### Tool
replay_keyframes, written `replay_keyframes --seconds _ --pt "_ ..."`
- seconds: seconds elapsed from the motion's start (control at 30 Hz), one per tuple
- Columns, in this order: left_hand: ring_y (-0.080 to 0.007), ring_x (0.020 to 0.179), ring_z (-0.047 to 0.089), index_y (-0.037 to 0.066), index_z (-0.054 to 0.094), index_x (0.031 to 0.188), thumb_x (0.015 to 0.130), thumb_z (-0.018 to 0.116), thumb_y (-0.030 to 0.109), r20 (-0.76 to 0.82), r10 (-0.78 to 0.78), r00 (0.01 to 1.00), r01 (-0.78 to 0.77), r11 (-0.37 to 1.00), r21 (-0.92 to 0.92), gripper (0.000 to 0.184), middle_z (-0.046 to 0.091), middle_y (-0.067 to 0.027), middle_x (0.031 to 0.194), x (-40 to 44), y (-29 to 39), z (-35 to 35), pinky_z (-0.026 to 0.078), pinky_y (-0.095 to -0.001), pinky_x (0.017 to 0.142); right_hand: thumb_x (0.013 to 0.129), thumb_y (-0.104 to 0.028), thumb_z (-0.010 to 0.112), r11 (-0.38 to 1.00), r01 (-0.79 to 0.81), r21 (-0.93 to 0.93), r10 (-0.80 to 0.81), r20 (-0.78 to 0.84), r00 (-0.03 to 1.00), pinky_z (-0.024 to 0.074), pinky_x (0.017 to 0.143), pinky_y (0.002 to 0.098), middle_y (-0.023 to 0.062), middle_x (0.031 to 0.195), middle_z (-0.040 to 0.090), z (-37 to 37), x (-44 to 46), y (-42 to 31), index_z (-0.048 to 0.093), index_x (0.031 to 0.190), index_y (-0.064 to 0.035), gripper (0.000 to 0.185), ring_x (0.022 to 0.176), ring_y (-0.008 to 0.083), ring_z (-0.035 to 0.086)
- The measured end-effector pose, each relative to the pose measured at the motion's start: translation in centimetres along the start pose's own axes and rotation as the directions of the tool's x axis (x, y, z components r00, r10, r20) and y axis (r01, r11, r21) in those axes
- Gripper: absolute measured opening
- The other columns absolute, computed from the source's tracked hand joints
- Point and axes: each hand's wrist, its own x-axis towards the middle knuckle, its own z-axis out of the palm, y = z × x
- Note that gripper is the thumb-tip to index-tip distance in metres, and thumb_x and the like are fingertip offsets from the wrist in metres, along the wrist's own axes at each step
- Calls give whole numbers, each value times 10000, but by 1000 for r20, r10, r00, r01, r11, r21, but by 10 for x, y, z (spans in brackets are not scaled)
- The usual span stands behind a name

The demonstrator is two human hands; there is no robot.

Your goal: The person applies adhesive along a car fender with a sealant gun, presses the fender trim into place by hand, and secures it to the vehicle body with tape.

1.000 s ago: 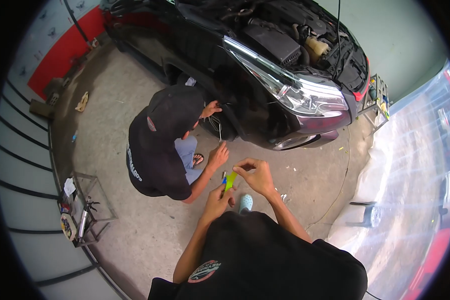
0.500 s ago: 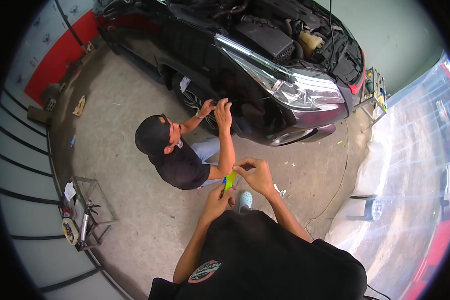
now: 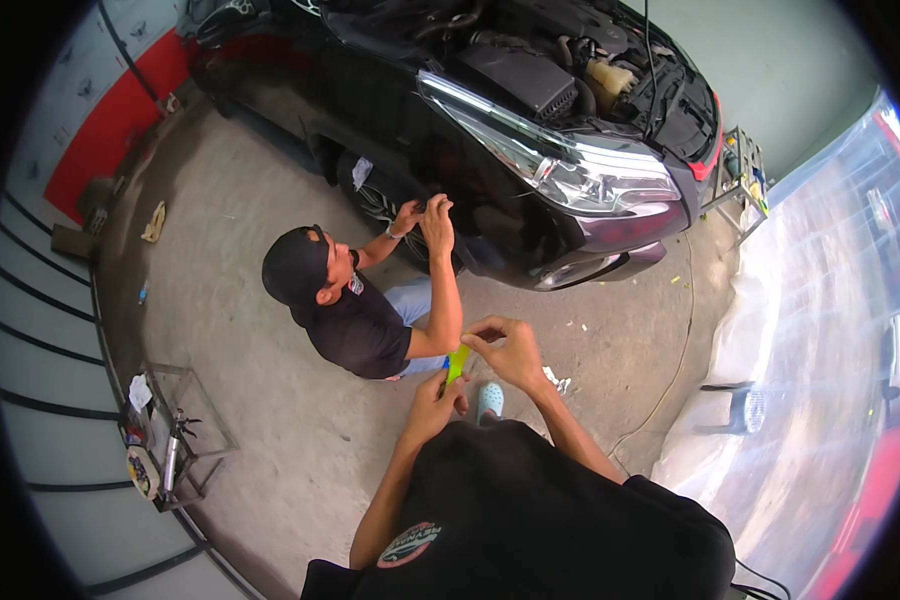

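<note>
Between my two hands is a flat, bright yellow-green piece [image 3: 457,364]; I cannot make out its exact kind. The fingers of my left hand [image 3: 432,408] close on its lower end. At its upper end, my right hand [image 3: 508,350] pinches with thumb and fingertips. A small bit of blue shows beside the piece, partly hidden. Just beyond my hands a co-worker [image 3: 355,320] in a black cap crouches, both hands raised at the black car's fender [image 3: 470,170]. What that person holds, if anything, is too small to tell.
The car's hood is up, showing the engine bay [image 3: 540,70] above the headlight [image 3: 590,180]. A metal stand [image 3: 185,430] with a caulking gun [image 3: 173,455] is at left. Another stand [image 3: 740,180] is beyond the bumper. Plastic sheeting [image 3: 750,400] hangs at right. A cable [image 3: 688,330] crosses the floor.
The whole view has shifted slightly, so the car and co-worker appear a little further left. My hands keep nearly the same hold on the yellow-green piece.
</note>
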Motion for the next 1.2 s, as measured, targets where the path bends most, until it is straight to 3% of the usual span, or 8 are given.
replay_keyframes --seconds 0.2,0.53,0.63,0.73,0.83,0.97,1.2 --pt "-90 647 592 -4 633 1140 1061 521 198 26 -50 998 52 995 -85 244 617 -33 713 -2 11 3 495 -257 627 853 -136 788 1000 -21 5 21 17 1000 556 763 304 108 863 763 1 0 -1 768 962 1 177 782 155 711" --pt "-118 642 611 1 626 1129 1061 529 200 37 -92 995 90 995 48 232 621 -53 711 5 23 9 505 -273 625 851 -137 784 992 -78 96 76 21 997 567 783 325 113 864 761 -5 -1 13 768 963 -18 165 804 185 731" --pt "-130 638 615 -8 625 1123 1065 515 202 22 -109 994 106 988 112 244 624 -62 704 8 23 12 510 -287 630 845 -198 766 996 -38 81 37 6 999 563 772 365 105 861 764 -6 -1 20 780 936 -68 159 800 235 738" --pt "-151 638 620 -26 622 1106 1073 493 202 2 -126 992 124 981 147 264 628 -72 699 8 29 19 516 -307 639 835 -194 763 996 -25 85 23 22 999 559 755 366 92 845 764 -7 -1 22 780 925 -80 146 789 230 734" --pt "-156 636 627 -30 613 1096 1076 489 208 -24 -146 989 148 968 204 268 633 -76 701 9 31 22 515 -310 638 835 -147 789 988 -80 132 71 74 995 567 789 346 113 857 757 -11 0 17 767 937 -36 153 811 229 729" --pt "-148 646 628 -20 622 1118 1072 494 204 -50 -176 983 183 958 222 261 631 -69 707 11 30 25 511 -303 641 828 -189 764 982 -44 183 37 40 999 551 693 346 72 792 756 -9 4 30 770 893 -81 127 717 218 722" --pt "-146 648 629 -11 626 1121 1068 489 179 -86 -229 970 242 943 226 240 629 -71 701 10 36 34 509 -301 647 833 -192 765 976 -94 198 82 70 994 558 677 350 69 785 755 -12 10 47 768 891 -85 122 708 214 727"
